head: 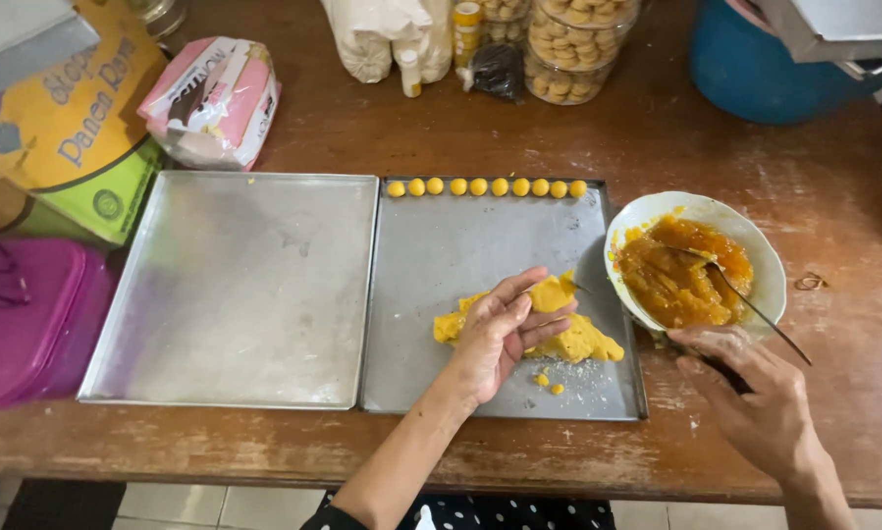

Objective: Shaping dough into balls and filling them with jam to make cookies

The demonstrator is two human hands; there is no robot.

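My left hand [500, 329] pinches a flat piece of yellow dough [551, 292] above the dough lump [578, 339] on the right tray [460, 245]. It looks soft and crumbly, so I judge a light fingertip hold at its edge best. My right hand [755, 393] rests closed by the jam bowl [770, 265]; what it grips, I cannot tell.

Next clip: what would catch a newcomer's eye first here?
The left hand pinching yellow dough over the right-hand baking tray, with a neat row of small dough balls along its far edge. At right, a white bowl of orange jam with a spoon, the right hand beside it.
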